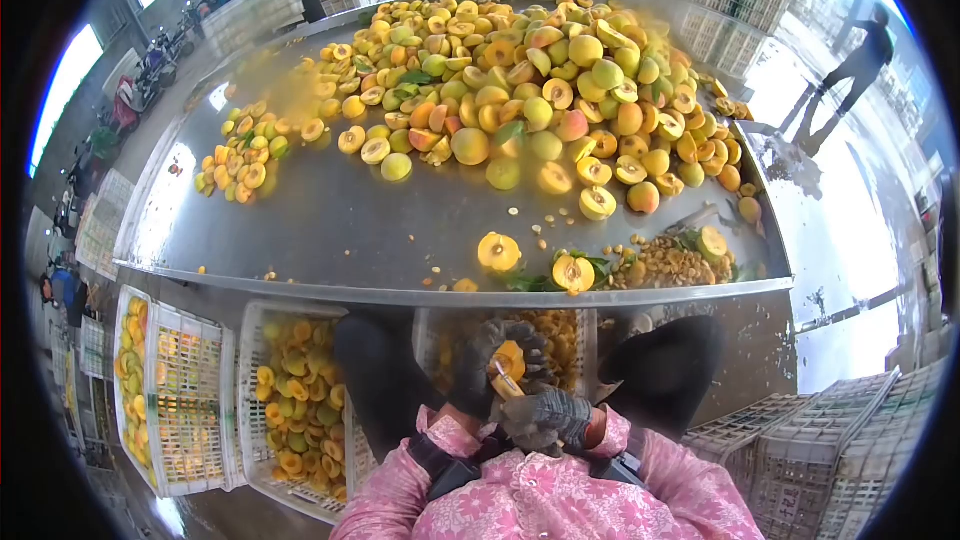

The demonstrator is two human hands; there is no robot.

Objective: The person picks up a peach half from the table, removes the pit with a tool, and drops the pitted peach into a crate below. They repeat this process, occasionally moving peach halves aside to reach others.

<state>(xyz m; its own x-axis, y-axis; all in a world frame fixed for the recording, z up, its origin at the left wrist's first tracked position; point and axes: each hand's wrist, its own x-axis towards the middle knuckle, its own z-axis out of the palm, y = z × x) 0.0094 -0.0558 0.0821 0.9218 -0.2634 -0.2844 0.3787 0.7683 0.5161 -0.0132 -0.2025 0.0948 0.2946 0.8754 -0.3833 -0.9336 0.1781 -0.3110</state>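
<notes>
Low in the centre of the frame, the gloved left hand (478, 365) cups a yellow fruit (508, 358), its fingers wrapped round the fruit's left and upper side. The gloved right hand (547, 418) sits just below and to the right with its fingers curled closed, touching the fruit. What it grips cannot be told. Both hands are below the near rim of the metal table (330, 230). A cut half (498, 251) lies on the table just above them, and a crate of halves (295, 390) stands at lower left.
</notes>
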